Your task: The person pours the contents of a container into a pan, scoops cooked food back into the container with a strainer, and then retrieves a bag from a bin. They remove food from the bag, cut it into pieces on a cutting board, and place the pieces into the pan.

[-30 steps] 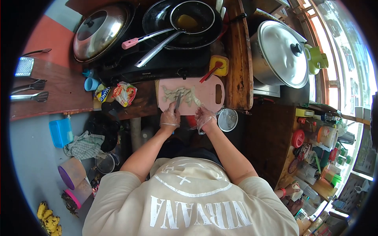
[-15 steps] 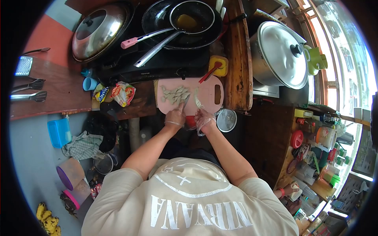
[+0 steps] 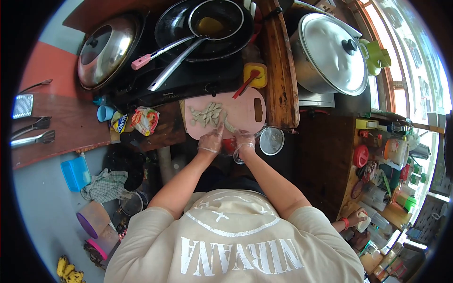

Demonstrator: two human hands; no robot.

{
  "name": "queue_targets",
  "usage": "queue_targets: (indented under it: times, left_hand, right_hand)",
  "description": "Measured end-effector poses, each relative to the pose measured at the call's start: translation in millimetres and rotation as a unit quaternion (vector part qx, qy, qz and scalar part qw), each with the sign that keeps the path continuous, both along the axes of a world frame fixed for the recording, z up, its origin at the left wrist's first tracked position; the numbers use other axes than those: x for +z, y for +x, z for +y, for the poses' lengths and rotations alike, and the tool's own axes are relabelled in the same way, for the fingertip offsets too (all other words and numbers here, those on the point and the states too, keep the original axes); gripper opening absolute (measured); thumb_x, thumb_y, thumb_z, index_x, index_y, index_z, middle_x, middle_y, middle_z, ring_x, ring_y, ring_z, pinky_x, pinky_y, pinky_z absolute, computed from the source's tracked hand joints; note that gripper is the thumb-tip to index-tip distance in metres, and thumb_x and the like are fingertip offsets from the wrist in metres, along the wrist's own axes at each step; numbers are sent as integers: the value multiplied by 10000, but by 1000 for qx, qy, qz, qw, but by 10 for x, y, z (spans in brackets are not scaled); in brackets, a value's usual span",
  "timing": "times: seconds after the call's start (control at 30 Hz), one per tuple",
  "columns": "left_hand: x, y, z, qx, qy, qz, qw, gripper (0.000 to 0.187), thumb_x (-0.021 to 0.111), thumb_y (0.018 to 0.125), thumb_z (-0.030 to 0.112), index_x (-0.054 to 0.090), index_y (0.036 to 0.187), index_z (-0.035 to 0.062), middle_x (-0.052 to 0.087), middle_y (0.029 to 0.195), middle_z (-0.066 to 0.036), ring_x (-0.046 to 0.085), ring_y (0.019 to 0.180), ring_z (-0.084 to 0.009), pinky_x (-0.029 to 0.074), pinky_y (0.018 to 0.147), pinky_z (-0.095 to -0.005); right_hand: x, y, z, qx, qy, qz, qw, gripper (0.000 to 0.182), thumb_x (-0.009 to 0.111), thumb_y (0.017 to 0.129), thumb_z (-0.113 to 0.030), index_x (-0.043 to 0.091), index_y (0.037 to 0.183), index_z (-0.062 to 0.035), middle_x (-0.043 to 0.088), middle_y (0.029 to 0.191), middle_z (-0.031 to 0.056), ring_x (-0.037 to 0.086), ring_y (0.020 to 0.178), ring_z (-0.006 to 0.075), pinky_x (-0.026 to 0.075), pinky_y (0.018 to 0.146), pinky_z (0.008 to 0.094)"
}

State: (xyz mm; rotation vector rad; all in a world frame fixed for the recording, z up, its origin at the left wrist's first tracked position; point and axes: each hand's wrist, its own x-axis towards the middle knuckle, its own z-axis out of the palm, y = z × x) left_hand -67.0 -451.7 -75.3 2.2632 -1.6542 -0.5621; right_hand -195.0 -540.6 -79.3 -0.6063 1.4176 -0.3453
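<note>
On the pink cutting board [image 3: 245, 104] lies a pile of pale grey-green cut food pieces [image 3: 206, 114]. My left hand [image 3: 211, 141], in a clear plastic glove, is closed at the board's near edge; a narrow blade, apparently of a knife [image 3: 222, 116], points away from it beside the pile. My right hand [image 3: 244, 143], gloved too, is closed on one end of a pale green food strip [image 3: 230, 125] that slants left toward the blade. Something red [image 3: 230, 145] shows below the board between my hands.
Behind the board stands a black stove [image 3: 188, 87] with a wok [image 3: 165, 28] and a saucepan [image 3: 216, 19] whose handles stick out toward me. A yellow tub [image 3: 261, 75] with a red spoon, a wooden beam [image 3: 283, 70] and a big lidded pot [image 3: 330, 52] are right. Another person's hand [image 3: 356, 217] shows lower right.
My right hand has turned the strip from nearly upright to slanting left, closer to the blade. The whole view has shifted slightly.
</note>
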Motion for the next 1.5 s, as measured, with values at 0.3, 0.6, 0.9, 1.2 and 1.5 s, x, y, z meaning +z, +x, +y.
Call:
queue_targets:
  times: [0.3,0.6,0.9,1.2,1.5]
  left_hand:
    - [135,-28,-229,45,26,36,998,592,614,809,123,460,1379,78,686,903,-217,679,776,-392,536,691,-504]
    - [-130,-113,-150,-21,19,6,1000,456,582,836,135,520,1283,71,683,889,-231,673,752,-411,538,647,-509]
    - [-20,-107,-24,-42,-33,38,998,491,585,834,114,499,1315,71,682,868,-226,672,729,-409,542,657,-501]
    - [83,75,23,10,-66,77,995,410,622,812,112,531,1209,64,671,899,-206,672,746,-393,545,600,-489]
    - [78,1419,902,72,-138,-221,963,293,647,799,128,652,1091,106,636,1072,-76,656,826,-281,556,630,-419]
  right_hand:
    - [66,50,39,-79,50,-62,994,71,625,909,-82,618,961,-35,633,748,67,609,580,185,487,482,313]
    - [-188,12,54,-77,96,-101,987,86,656,906,-111,621,957,-51,654,802,67,633,640,181,491,524,294]
    - [-126,6,-21,-92,107,-110,984,87,671,896,-108,627,935,-42,670,837,67,627,649,162,489,550,279]
    - [-42,103,-145,-77,69,-7,995,77,640,892,-80,613,871,-11,633,721,91,608,555,187,490,464,296]
    - [28,303,-277,6,8,76,997,109,584,905,-104,625,915,-4,600,686,87,597,539,169,510,470,285]
